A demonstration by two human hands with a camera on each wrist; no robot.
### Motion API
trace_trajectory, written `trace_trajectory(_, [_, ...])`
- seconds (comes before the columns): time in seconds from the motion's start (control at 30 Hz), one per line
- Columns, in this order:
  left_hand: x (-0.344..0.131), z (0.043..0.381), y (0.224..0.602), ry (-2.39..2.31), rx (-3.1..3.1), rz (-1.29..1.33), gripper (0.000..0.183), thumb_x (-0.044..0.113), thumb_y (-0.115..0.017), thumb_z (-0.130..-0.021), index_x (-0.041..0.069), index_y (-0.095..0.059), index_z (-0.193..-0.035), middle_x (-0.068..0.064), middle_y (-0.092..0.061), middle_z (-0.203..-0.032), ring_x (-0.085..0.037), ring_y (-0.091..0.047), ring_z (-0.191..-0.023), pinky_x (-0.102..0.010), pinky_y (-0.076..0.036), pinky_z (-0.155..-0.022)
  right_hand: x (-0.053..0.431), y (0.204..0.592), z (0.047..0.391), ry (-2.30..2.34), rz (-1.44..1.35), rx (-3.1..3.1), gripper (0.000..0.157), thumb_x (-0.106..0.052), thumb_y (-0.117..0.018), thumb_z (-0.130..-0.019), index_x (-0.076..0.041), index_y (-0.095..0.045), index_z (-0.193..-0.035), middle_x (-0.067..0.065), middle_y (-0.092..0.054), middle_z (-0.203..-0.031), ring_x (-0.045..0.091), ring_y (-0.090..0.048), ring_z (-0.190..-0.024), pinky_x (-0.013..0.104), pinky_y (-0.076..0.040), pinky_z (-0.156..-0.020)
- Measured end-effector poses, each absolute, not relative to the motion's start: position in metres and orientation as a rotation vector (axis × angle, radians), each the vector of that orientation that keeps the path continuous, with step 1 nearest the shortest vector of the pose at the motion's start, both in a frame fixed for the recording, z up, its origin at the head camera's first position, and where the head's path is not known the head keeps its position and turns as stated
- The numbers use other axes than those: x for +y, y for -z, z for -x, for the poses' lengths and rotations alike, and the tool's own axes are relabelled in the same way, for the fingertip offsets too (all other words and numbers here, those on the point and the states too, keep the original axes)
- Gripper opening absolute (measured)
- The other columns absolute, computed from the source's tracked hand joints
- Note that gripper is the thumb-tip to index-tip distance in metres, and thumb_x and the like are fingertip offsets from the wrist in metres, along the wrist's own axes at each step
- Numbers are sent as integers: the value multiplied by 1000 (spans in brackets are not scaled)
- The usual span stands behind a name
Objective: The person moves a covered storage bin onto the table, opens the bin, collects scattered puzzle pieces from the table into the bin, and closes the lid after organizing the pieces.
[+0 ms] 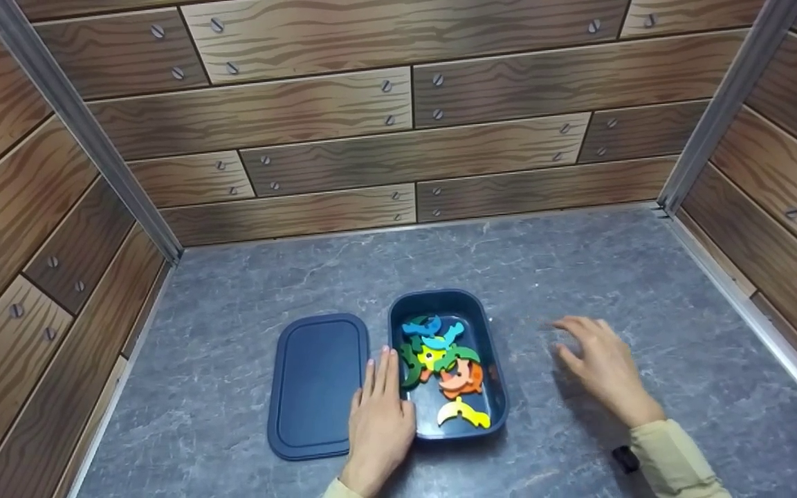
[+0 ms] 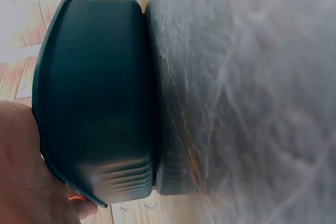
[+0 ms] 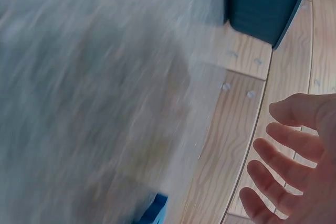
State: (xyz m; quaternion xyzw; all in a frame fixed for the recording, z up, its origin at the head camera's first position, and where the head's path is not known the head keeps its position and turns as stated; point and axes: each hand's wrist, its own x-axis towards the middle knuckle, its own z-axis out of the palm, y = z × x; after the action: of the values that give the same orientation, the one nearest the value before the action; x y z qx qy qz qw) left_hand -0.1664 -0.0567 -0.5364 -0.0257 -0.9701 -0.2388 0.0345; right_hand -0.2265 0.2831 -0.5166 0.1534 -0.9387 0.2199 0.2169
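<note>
A dark blue plastic box (image 1: 499, 387) stands on the table, holding several colourful animal-shaped pieces. Among them are a yellow piece (image 1: 464, 413), an orange piece (image 1: 471, 382), a green piece (image 1: 459, 356) and a light blue piece (image 1: 445, 337). My left hand (image 1: 381, 422) rests along the box's left rim with its fingers straight. The left wrist view shows the box's outer wall (image 2: 100, 82) with the hand at its rim. To the right of the box, my right hand (image 1: 602, 366) hovers over the table, fingers loosely bent and holding nothing.
The box's matching lid (image 1: 319, 384) lies flat, left of the box and close beside my left hand. Wood-patterned walls (image 1: 329, 138) enclose the grey marbled table (image 1: 232, 277) at the back and sides. A blue object (image 3: 153, 211) peeks in at the bottom of the right wrist view.
</note>
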Motion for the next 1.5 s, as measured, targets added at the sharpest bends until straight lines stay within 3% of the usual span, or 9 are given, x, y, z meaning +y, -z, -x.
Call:
trace_trajectory(0.2, [-57, 166, 537, 751, -2989, 89, 68, 18, -46, -93, 15, -26, -158, 1, -19, -163, -28, -18, -148, -60, -31, -106, 305, 517, 221, -551, -336, -2669, 38, -6, -76, -80, 0, -68, -118, 20, -64, -118, 39, -57, -100, 56, -45, -81])
trace_trajectory(0.47, [-57, 168, 537, 753, -3009, 69, 69, 19, -47, -93, 16, -25, -158, 2, -17, -163, -28, -17, -148, -61, -29, -107, 326, 520, 214, -432, -105, -2800, 40, -10, -73, -83, 4, -65, -120, 28, -59, -120, 50, -55, -97, 61, -43, -73])
trace_trajectory(0.8, [-58, 168, 538, 759, -3010, 55, 69, 20, -48, -92, 17, -26, -158, 3, -17, -163, -27, -18, -148, -60, -31, -106, 340, 524, 217, -492, 64, -3146, 58, -16, -74, -86, 11, -51, -132, 39, -50, -121, 55, -53, -103, 64, -45, -81])
trace_trajectory(1.17, [-57, 169, 538, 752, -2999, 65, 69, 19, -48, -93, 16, -26, -158, 3, -17, -163, -27, -19, -148, -59, -32, -105, 343, 525, 219, -574, -41, -3048, 42, 0, -70, -82, 11, -59, -120, 32, -64, -102, 53, -60, -90, 63, -47, -71])
trace_trajectory(1.5, [-56, 169, 537, 745, -3001, 59, 69, 18, -48, -92, 16, -25, -158, 3, -17, -163, -27, -18, -148, -60, -32, -105, 341, 530, 218, -591, -75, -2963, 35, 1, -69, -80, 10, -61, -114, 28, -65, -96, 49, -62, -85, 61, -47, -68])
